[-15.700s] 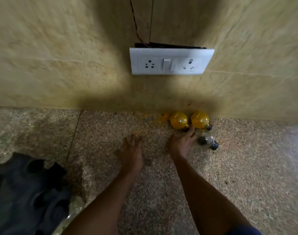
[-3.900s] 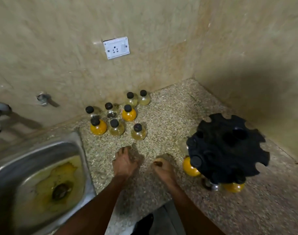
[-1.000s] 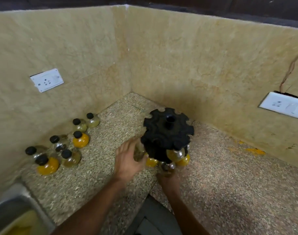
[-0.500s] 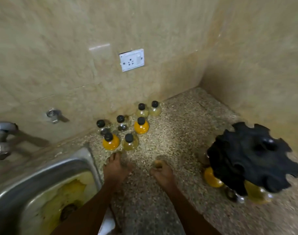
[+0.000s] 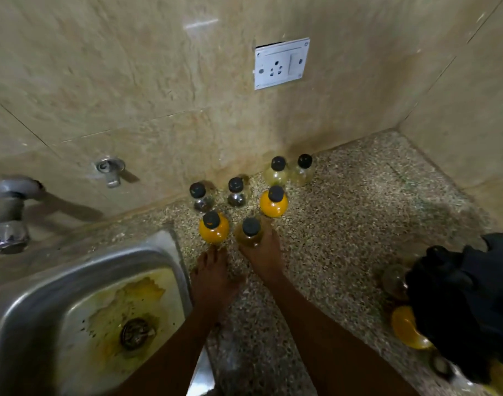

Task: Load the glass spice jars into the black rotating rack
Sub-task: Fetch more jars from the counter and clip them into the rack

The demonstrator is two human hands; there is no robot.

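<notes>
Several round glass jars with black caps stand on the speckled counter by the wall. My right hand (image 5: 264, 254) is wrapped around the front pale yellow jar (image 5: 249, 234). My left hand (image 5: 213, 274) lies flat and empty on the counter, its fingertips at the base of an orange jar (image 5: 214, 231). Behind stand another orange jar (image 5: 273, 202), two dark-filled jars (image 5: 201, 197) and two pale jars (image 5: 277, 172). The black rotating rack (image 5: 470, 307) sits at the right edge, with an orange jar (image 5: 406, 328) and a clear jar (image 5: 394, 281) held in it.
A steel sink (image 5: 30, 298) with a yellow-stained basin lies to the left, right beside my left arm. A tap (image 5: 10, 212) and a wall valve (image 5: 110, 168) are above it. A white socket (image 5: 281, 62) is on the tiled wall. The walls meet in a corner at the back right.
Both hands have reached forward to the jar group. My right hand has closed on the front pale yellow jar. My left hand's fingertips now touch the orange jar.
</notes>
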